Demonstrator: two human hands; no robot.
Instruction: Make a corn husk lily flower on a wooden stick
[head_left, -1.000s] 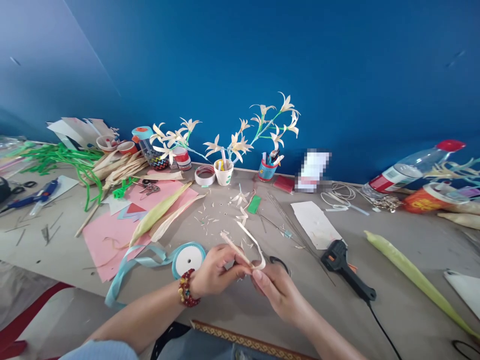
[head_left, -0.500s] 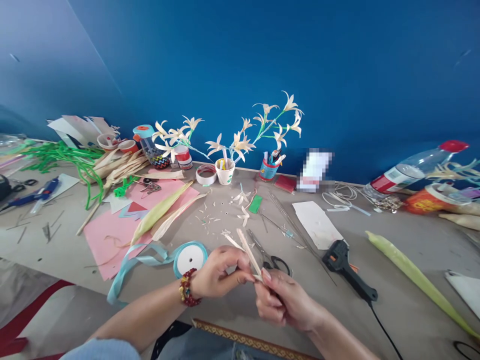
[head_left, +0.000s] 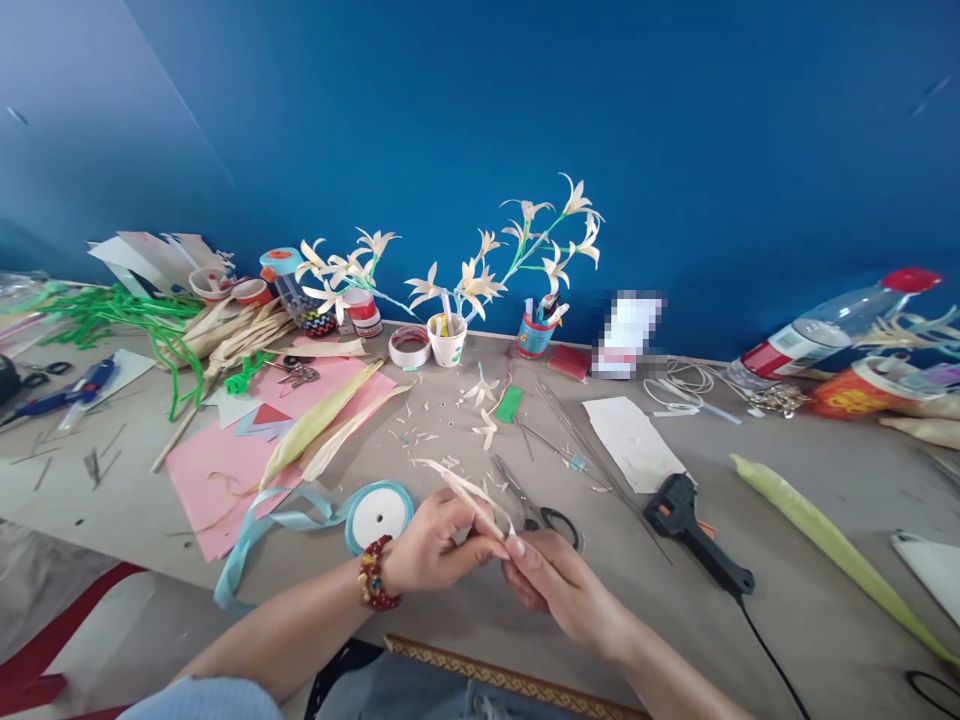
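Close together above the table's front, both of my hands pinch pale corn husk strips [head_left: 480,508]. My left hand [head_left: 439,540], with a beaded bracelet at the wrist, has thumb and fingers closed on them. My right hand [head_left: 559,580] grips their lower ends between thumb and fingers. One strip lies straight along the left fingers; another bows outward in a loop. Scissors [head_left: 551,520] lie just behind my right hand. Beside my left wrist is a roll of light blue ribbon [head_left: 381,515]. Small white husk petals [head_left: 481,388] rest farther back among cut scraps.
A paper cup [head_left: 448,345] holds branches of husk flowers by the blue wall. At right lie a black glue gun [head_left: 694,535] with its cord, a green husk [head_left: 825,545] and a plastic bottle [head_left: 832,330]. Pink paper [head_left: 217,470] and green stems [head_left: 127,320] are at left.
The strips have swung from upright toward the left, and one now bows in a loop. My right hand has turned and closed in against my left fingertips.
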